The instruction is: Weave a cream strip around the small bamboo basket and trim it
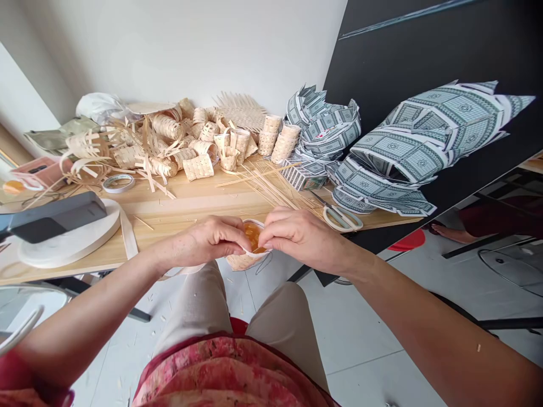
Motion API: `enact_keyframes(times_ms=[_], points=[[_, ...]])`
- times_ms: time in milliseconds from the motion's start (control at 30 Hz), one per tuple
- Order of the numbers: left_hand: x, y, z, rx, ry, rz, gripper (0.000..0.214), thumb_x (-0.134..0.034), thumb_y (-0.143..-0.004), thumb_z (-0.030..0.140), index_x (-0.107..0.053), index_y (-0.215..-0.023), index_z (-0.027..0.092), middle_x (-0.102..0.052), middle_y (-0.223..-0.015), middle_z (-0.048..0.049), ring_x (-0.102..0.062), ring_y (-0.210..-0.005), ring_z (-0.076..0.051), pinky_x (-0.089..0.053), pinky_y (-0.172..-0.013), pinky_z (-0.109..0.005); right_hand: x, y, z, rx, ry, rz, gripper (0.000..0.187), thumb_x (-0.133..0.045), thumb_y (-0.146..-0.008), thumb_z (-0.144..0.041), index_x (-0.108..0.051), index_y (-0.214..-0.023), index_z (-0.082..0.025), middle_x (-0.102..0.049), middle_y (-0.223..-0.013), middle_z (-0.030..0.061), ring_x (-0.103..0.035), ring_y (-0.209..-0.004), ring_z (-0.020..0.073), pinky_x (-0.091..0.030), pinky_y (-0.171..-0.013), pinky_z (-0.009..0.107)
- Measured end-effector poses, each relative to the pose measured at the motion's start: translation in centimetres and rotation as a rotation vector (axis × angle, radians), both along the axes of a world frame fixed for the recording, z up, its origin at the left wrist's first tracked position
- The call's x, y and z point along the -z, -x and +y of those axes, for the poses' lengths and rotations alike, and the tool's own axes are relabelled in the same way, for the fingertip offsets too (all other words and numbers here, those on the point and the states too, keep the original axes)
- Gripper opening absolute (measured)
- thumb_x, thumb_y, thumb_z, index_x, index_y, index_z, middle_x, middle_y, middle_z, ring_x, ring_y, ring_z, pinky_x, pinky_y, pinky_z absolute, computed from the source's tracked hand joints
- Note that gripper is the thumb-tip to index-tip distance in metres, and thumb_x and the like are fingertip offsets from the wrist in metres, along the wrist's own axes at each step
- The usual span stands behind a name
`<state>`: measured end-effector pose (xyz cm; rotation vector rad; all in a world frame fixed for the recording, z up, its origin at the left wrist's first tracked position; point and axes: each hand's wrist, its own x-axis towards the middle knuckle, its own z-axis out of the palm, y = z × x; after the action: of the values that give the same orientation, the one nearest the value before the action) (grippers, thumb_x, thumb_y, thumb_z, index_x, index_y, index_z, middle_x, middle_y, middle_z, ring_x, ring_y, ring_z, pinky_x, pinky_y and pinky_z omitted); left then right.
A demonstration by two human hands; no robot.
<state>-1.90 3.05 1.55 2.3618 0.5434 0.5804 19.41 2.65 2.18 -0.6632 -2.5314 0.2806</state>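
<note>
Over my lap, at the table's front edge, is a small woven basket with a white band around its rim and an orange-yellow inside. My left hand pinches the rim on its left side, thumb against fingers. At the opposite side my right hand is closed in a pinch at the rim; what lies between those fingertips is too small to make out. A thin dark thread loops below the right hand beside the basket. White tape hangs over the table edge from a large roll on the left.
Small woven baskets and loose strips crowd the table's back. Scissors lie right of thin bamboo strips. Folded-card shapes stand at right. A phone rests on the tape roll, near a smaller tape ring.
</note>
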Motion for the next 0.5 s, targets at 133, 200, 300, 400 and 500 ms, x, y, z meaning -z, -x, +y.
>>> enact_keyframes(times_ms=[133,200,300,400,500], points=[[-0.1,-0.3,-0.2,0.032,-0.071,0.027,0.023,-0.046,-0.087,0.021,-0.068,-0.085,0.013,-0.061,-0.081,-0.007,-0.057,-0.074,-0.012,-0.043,-0.068,-0.019,0.1,-0.1,0.3,-0.032,0.032,-0.003,0.018,-0.055,-0.078,-0.005,-0.067,-0.069,-0.015,-0.059,-0.065,0.0009,-0.052,-0.067,0.0115,-0.04,-0.062,0.023],[-0.1,-0.4,-0.4,0.021,-0.108,0.052,0.024,-0.044,-0.088,0.021,-0.066,-0.085,0.012,-0.06,-0.082,-0.0078,-0.056,-0.076,-0.012,-0.043,-0.069,-0.02,0.3,-0.1,0.3,-0.055,0.008,0.018,0.019,-0.054,-0.079,-0.005,-0.067,-0.068,-0.015,-0.059,-0.064,0.0011,-0.052,-0.066,0.0117,-0.04,-0.061,0.023],[0.1,-0.6,-0.5,-0.011,-0.14,0.051,0.026,-0.042,-0.089,0.022,-0.065,-0.085,0.013,-0.058,-0.083,-0.0078,-0.055,-0.076,-0.013,-0.043,-0.069,-0.022,0.9,0.2,0.2,-0.092,-0.047,0.089,0.022,-0.05,-0.081,-0.007,-0.065,-0.068,-0.016,-0.061,-0.065,0.0014,-0.051,-0.067,0.012,-0.04,-0.061,0.023],[0.5,-0.7,-0.3,-0.03,-0.175,-0.01,0.026,-0.042,-0.089,0.025,-0.065,-0.084,0.014,-0.057,-0.079,-0.0065,-0.055,-0.074,-0.013,-0.043,-0.068,-0.021,1.3,0.5,0.0,-0.081,-0.112,0.123,0.026,-0.046,-0.084,-0.01,-0.063,-0.067,-0.016,-0.06,-0.065,0.0022,-0.049,-0.065,0.0126,-0.04,-0.06,0.024],[0.8,-0.7,0.2,-0.036,-0.183,-0.039,0.025,-0.043,-0.089,0.026,-0.064,-0.085,0.014,-0.057,-0.078,-0.0059,-0.055,-0.073,-0.012,-0.043,-0.068,-0.021,1.0,0.6,0.1,-0.033,-0.147,0.056,0.026,-0.045,-0.085,-0.011,-0.063,-0.067,-0.016,-0.059,-0.065,0.0024,-0.049,-0.066,0.0132,-0.038,-0.061,0.025]])
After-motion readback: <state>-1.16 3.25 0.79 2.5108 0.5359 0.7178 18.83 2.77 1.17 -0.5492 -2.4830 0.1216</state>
